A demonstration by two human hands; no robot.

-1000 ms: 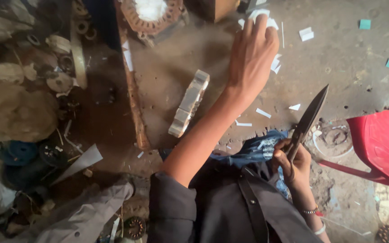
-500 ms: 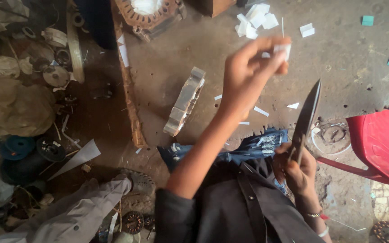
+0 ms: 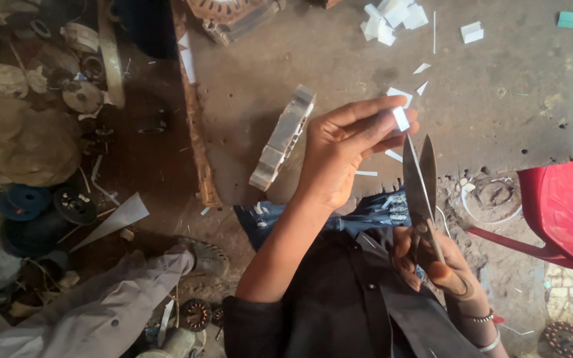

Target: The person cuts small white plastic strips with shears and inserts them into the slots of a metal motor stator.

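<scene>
1. The left hand (image 3: 343, 149) is raised over the floor (image 3: 512, 99), fingers curled and pinched shut on a small white strip (image 3: 401, 119), thumb below and fingertips above.
2. The strip stands out from the fingertips, just above the tips of the shears (image 3: 420, 179), and looks to touch the near blade.
3. The right hand (image 3: 436, 262) grips the shears by the handles, fingers closed round them, with the blades pointing up toward the strip.
4. The blades are slightly parted, a narrow gap showing between them near the tips.
5. A bracelet (image 3: 482, 319) circles the right wrist.
6. More white pieces (image 3: 392, 14) lie in a heap on the floor at the top, well apart from the hands, and thin slivers (image 3: 422, 68) are scattered between that heap and the left hand.
7. A pale metal block (image 3: 282, 138) with stepped edges lies tilted on the floor just left of the left hand.
8. A wooden board (image 3: 193, 126) runs down the floor left of the block, and beyond it metal parts (image 3: 67, 93) and dark round discs (image 3: 41, 202) are piled.
9. A red plastic chair (image 3: 562, 212) stands at the right edge, near the right hand.
10. Blue jeans (image 3: 366, 215) show below the left forearm, and a dark shirt (image 3: 339, 298) fills the bottom centre.
11. Grey cloth (image 3: 94, 311) lies at the lower left.
</scene>
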